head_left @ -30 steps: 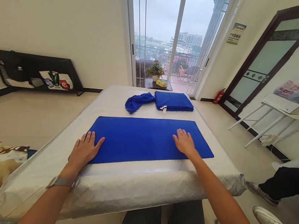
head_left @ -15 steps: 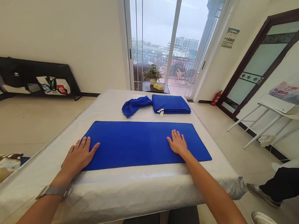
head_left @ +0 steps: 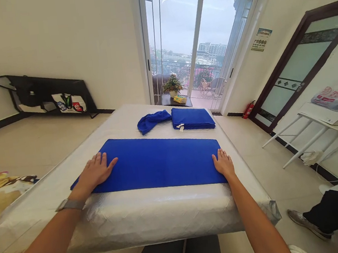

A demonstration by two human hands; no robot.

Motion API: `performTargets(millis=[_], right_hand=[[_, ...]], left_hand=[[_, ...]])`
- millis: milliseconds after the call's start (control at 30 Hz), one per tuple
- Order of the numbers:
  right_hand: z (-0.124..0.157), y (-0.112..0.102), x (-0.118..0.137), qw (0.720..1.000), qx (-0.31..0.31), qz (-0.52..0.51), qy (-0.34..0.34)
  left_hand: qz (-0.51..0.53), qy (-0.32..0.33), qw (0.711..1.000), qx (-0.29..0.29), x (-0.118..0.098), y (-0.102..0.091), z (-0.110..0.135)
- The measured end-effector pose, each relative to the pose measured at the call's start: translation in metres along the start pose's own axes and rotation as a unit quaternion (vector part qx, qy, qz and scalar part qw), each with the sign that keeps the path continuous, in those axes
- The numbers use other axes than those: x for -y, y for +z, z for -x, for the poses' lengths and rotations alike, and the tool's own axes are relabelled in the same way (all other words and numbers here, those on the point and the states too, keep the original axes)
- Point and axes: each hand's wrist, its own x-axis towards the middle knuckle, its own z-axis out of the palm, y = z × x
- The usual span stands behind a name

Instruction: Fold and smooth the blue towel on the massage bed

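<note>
A blue cloth (head_left: 161,162) lies spread out flat, long side toward me, on the plastic-covered mattress (head_left: 164,215). My left hand (head_left: 96,170) rests palm down on the cloth's left part, thumb stretched toward the middle. On its right end lies my right hand (head_left: 223,163), flat with the fingers extended. Neither hand grips anything. Beyond the cloth sits a neat stack of folded blue cloths (head_left: 192,117) with a white tag at its front edge. Just left of that stack is a crumpled blue cloth (head_left: 152,121).
A potted plant (head_left: 172,83) and a yellow packet (head_left: 180,99) stand on a dark table by the glass door. At right are a white chair (head_left: 325,123) with a plastic bag (head_left: 336,95), and a person's leg (head_left: 336,212). Patterned fabric (head_left: 8,195) lies at left.
My right hand has slid rightward over the cloth to its right end. My left hand has shifted slightly to the right. The stack and the crumpled cloth stay in place.
</note>
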Motion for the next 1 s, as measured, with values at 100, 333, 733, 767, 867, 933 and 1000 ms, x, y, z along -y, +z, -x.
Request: performTargets(millis=[100,333,733,767,867,933,1000], right_hand=[[0.0,-0.001,-0.001,1.0,0.001,0.0,0.0],[0.002,-0.003,-0.002,1.0,-0.001,-0.006,0.003],[0.0,0.001,-0.004,1.0,-0.005,0.004,0.002],[0.0,0.001,-0.004,1.0,-0.005,0.007,0.003],[0.0,0.001,-0.004,1.0,-0.007,0.014,0.005],[-0.001,0.001,-0.003,1.0,-0.004,0.023,0.006],[-0.001,0.001,-0.002,0.999,0.004,0.036,0.008]], left_hand=[[0.052,0.112,0.992,0.017,-0.074,-0.014,-0.005],[0.13,0.288,0.948,0.044,-0.214,-0.012,-0.016],[0.095,0.107,0.987,0.068,-0.069,0.008,-0.063],[0.09,0.088,0.99,0.066,-0.051,0.009,-0.069],[0.082,0.034,0.995,0.05,-0.007,0.012,-0.083],[0.085,0.008,0.996,0.034,0.011,0.016,-0.089],[0.089,-0.007,0.996,0.021,0.018,0.018,-0.091]])
